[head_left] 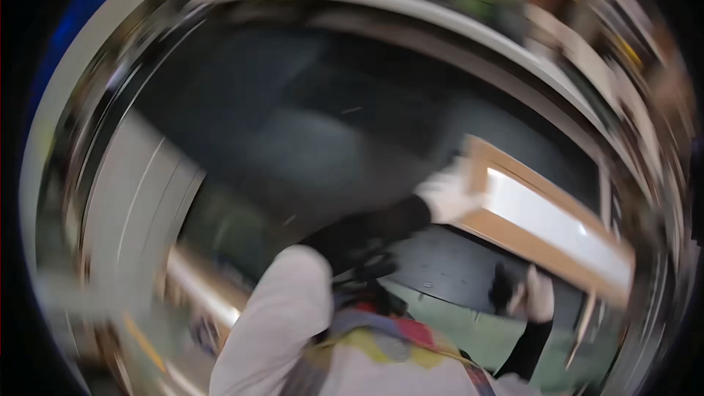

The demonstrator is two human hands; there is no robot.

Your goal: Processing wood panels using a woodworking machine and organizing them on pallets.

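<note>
The whole picture is smeared by motion. My left hand (447, 194), in a white glove over a black sleeve, grips the left end of a wood-framed panel (550, 224) with a white middle. The panel runs tilted from the centre toward the lower right. My right hand (539, 295), also white-gloved, is just under the panel's lower edge, next to a dark blurred shape (502, 286). Whether this hand grips anything is lost in the blur. My white upper sleeve (282, 308) and a multicoloured garment (389, 341) fill the lower middle.
A large dark surface (308, 125) fills the middle behind the panel, rimmed by a pale curved band (440, 11). A light wooden piece (198, 290) lies at the lower left. A greenish floor (469, 326) shows below. Blurred clutter lines the right rim.
</note>
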